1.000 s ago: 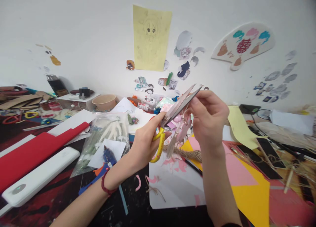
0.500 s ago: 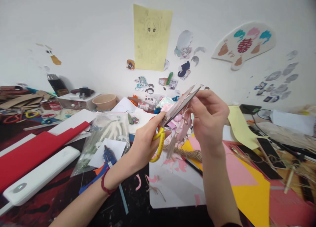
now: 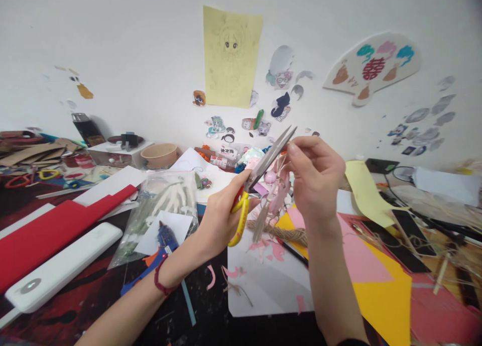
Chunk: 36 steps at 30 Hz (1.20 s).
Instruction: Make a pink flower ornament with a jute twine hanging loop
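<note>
"Scissors?"
"Gripped by closed left hand, blades slanting up toward right hand."
"Ornament?"
"Pink, tasselled; hangs below right fingertips, nearer that hand, its cord apparently pinched."

Slightly open, yellow-handled steel scissors pointed toward one o'clock; pink, beige-tasselled beaded pendant hung at their four o'clock.

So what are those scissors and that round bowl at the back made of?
The scissors have shiny grey blades, evidently metal, and smooth yellow handles, probably plastic. The bowl is matte tan, perhaps clay or plastic; its dull surface doesn't settle it.
</note>
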Each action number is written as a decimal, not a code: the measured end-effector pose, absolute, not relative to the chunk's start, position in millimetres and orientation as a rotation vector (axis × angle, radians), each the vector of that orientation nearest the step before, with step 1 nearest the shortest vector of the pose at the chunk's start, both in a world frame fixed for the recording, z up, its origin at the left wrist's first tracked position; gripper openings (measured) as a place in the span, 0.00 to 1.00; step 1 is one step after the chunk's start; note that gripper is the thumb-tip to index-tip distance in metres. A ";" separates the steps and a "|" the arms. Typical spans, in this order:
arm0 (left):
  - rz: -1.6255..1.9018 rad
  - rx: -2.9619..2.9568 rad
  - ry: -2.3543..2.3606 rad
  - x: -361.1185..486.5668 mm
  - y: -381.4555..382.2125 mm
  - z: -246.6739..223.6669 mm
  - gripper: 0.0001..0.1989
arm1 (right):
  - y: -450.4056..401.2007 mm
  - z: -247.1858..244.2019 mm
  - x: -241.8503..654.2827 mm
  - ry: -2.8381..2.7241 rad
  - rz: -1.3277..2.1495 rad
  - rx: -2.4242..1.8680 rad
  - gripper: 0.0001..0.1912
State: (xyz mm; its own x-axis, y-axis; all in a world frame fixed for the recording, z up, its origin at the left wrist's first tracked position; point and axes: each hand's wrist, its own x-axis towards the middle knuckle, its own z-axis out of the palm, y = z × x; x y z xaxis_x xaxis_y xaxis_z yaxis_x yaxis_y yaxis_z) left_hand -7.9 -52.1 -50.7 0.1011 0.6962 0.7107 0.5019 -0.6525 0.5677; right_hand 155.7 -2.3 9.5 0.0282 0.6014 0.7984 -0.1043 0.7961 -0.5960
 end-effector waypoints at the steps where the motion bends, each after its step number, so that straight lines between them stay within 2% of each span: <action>1: 1.567 2.140 1.225 -8.2 -52.1 -49.8 0.22 | -1.0 9.3 156.2 -1.454 0.570 -0.442 0.05; 5: 1.494 1.961 1.486 -16.2 -41.7 -47.6 0.20 | 6.3 8.2 159.6 -1.443 0.585 -0.452 0.05; 8: 1.058 1.976 1.902 -26.6 -17.2 -57.0 0.20 | 10.5 7.8 161.9 -1.406 0.620 -0.429 0.05; 11: 0.781 1.992 2.063 -31.8 13.8 -81.4 0.20 | 11.5 8.6 163.6 -1.390 0.650 -0.424 0.04; 13: 0.638 2.037 2.082 -30.0 30.0 -101.8 0.23 | 11.2 9.9 164.9 -1.390 0.649 -0.448 0.03; 17: 0.383 2.134 2.048 -19.0 41.2 -133.8 0.19 | 10.9 12.5 168.9 -1.423 0.668 -0.468 0.03; 21: 0.306 2.252 1.987 -10.4 33.1 -135.5 0.16 | 11.2 12.8 172.6 -1.480 0.730 -0.423 0.03; 24: 0.405 2.347 1.956 -7.1 24.1 -102.4 0.11 | 12.5 12.2 173.9 -1.489 0.764 -0.398 0.03; 27: 0.672 2.423 1.864 -3.0 12.3 -42.8 0.15 | 15.2 11.9 173.5 -1.490 0.767 -0.414 0.04; 29: 0.978 2.429 1.724 1.3 2.4 -3.4 0.23 | 17.5 11.8 173.0 -1.479 0.739 -0.438 0.04; 30: 1.304 2.340 1.492 4.0 -2.5 12.1 0.23 | 18.6 11.7 172.8 -1.476 0.726 -0.446 0.04; 33: 1.608 2.260 1.133 12.8 -13.0 35.6 0.14 | 22.0 11.5 174.2 -1.483 0.727 -0.444 0.03; 36: 1.633 2.198 1.106 19.8 -14.4 34.6 0.11 | 25.3 11.5 178.1 -1.494 0.693 -0.461 0.03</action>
State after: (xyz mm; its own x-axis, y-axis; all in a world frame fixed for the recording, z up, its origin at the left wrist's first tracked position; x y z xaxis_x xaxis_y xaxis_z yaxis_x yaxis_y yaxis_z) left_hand 19.8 -14.4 34.6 0.1157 0.6558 0.7460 0.4493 -0.7044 0.5495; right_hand 178.1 25.3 11.5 -0.0563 0.6696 0.7406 -0.1334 0.7301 -0.6702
